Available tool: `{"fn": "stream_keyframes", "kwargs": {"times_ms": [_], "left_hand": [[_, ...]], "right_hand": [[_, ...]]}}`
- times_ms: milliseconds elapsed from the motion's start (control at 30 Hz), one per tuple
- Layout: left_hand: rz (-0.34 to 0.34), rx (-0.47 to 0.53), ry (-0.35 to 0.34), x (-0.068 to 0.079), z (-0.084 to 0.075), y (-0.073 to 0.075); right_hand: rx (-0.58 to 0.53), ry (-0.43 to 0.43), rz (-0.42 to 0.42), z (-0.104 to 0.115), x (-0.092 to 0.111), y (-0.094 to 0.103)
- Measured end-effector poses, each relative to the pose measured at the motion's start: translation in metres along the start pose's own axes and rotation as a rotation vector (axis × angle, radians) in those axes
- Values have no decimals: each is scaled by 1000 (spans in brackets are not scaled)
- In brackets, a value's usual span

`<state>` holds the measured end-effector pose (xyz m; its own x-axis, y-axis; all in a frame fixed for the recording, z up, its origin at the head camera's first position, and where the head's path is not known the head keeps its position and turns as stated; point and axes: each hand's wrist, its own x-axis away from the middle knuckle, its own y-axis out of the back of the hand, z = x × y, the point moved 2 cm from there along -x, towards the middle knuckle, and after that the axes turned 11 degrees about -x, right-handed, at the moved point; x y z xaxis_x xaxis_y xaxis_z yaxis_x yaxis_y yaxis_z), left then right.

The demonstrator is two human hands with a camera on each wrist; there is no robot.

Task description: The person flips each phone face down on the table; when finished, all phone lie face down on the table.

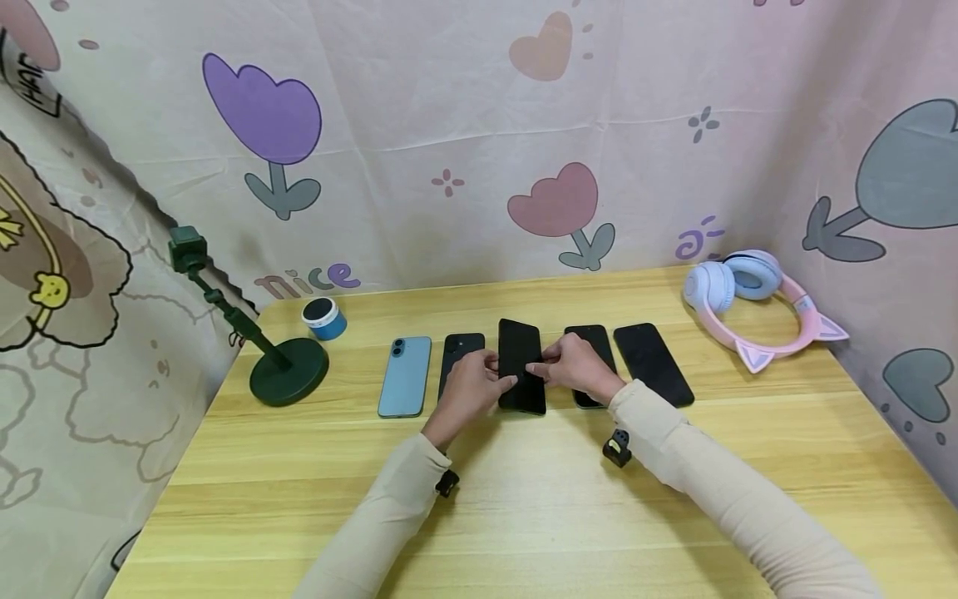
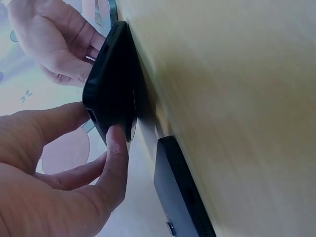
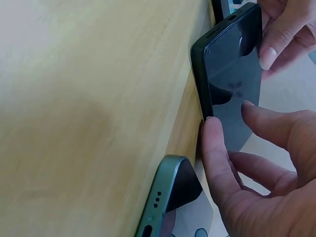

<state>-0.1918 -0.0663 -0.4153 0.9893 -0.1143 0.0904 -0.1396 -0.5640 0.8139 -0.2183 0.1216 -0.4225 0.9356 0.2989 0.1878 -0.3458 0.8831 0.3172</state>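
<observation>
Both hands are at a black smartphone (image 1: 521, 366) in the middle of a row of phones, its lower end tilted off the table. My left hand (image 1: 470, 388) pinches its left edge between thumb and fingers. At the opposite edge, my right hand (image 1: 580, 366) grips with its thumb by the glass. The dark screen (image 3: 234, 79) reflects the patterned cloth in the right wrist view. Left of it lie a dark phone (image 1: 464, 343), partly behind the left hand, and a light blue phone (image 1: 404, 378), both camera side up. To the right are a green-edged phone (image 3: 165, 187) and another black phone (image 1: 654, 366).
A dark green stand (image 1: 288, 372) and a small blue-and-white jar (image 1: 325, 319) stand at the back left. Pink-and-blue cat-ear headphones (image 1: 804, 320) lie at the back right. Patterned cloth (image 1: 419, 100) hangs behind the wooden table (image 1: 524, 516).
</observation>
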Motion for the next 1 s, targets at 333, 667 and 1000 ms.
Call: {"fn": "stream_keyframes", "kwargs": {"times_ms": [333,667,1000], "left_hand": [[-21,110,-8,3,4,5],[-12,218,3,5,6,8],[30,353,-18,6,9,9]], "right_hand": [[-42,-22,-17,1,1,-1],[-118,-45,-9,0,1,-5],[-154,-36,-3,-1,1,-7]]}}
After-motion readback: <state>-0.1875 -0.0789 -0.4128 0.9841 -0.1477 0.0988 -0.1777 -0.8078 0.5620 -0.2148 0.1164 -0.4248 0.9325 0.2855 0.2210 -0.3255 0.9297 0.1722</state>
